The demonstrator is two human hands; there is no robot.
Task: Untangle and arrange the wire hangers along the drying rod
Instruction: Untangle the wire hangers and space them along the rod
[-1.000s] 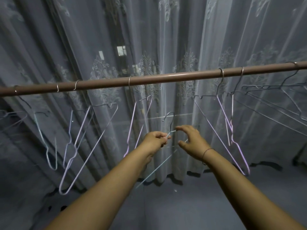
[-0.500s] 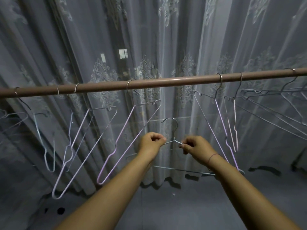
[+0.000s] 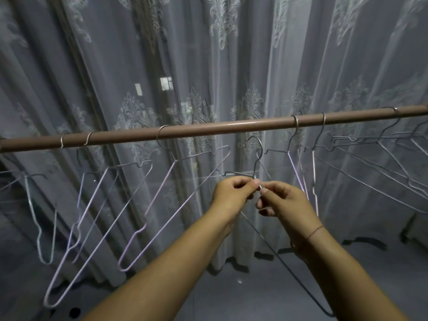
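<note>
A brown drying rod (image 3: 220, 129) runs across the view. Several wire hangers hang from it: pale purple ones at the left (image 3: 97, 225), one near the middle (image 3: 166, 205), two at the right (image 3: 301, 179), and a tangled grey bunch at the far right (image 3: 382, 149). Between my hands is a loose grey wire hanger (image 3: 259, 158), its hook just below the rod and not on it. My left hand (image 3: 234, 193) pinches its neck. My right hand (image 3: 284, 202) pinches the wire right beside it. The hanger's lower wire slants down past my right forearm.
A sheer patterned curtain (image 3: 208, 66) hangs right behind the rod. The rod has a bare stretch (image 3: 231, 125) between the middle hanger and the two right ones. A grey floor (image 3: 231, 293) lies below.
Both hands have come together and risen toward the rod with the loose hanger, so its hook is now just under the rod. The hanger has also turned, its body slanting down to the right.
</note>
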